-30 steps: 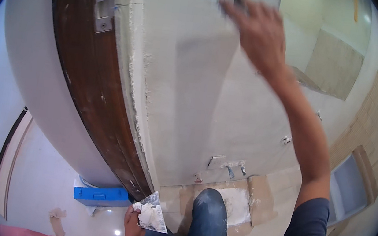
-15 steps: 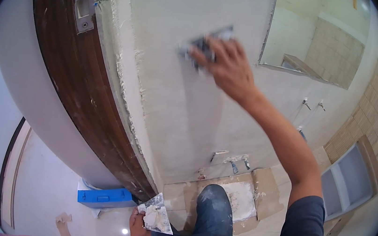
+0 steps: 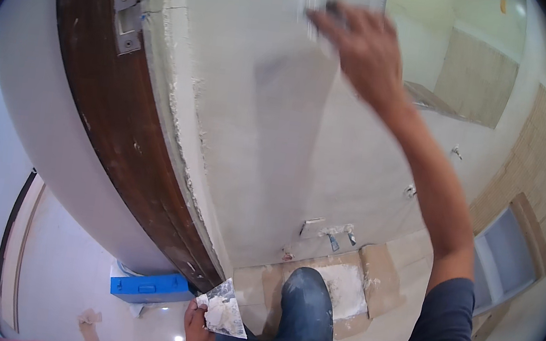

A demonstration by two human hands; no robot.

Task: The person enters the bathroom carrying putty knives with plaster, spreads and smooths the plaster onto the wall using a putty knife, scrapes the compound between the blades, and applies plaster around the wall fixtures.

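Note:
High on the pale plastered wall (image 3: 237,132), my right hand (image 3: 363,48) grips a blurred metal putty knife (image 3: 310,19), my arm stretched up across the wall. At the lower edge, my left hand (image 3: 195,324) holds a wide metal scraper (image 3: 229,322) with a lump of white putty (image 3: 221,304) on it. A rough white plaster strip runs down the wall beside the dark wooden door frame (image 3: 115,96), which has a metal strike plate (image 3: 125,43). My bent leg (image 3: 307,311) is below, in front of the wall.
A blue metal box (image 3: 170,287) stands by the frame's foot. Cardboard with white powder (image 3: 341,281) lies on the floor at the wall. A mirror (image 3: 476,73), wall pipe fittings (image 3: 456,152), beige tiles (image 3: 525,140) and a recessed niche (image 3: 505,253) are at the right.
My right hand with the putty knife swept down and left half a second ago and is now back higher up and to the right. My left hand has barely moved.

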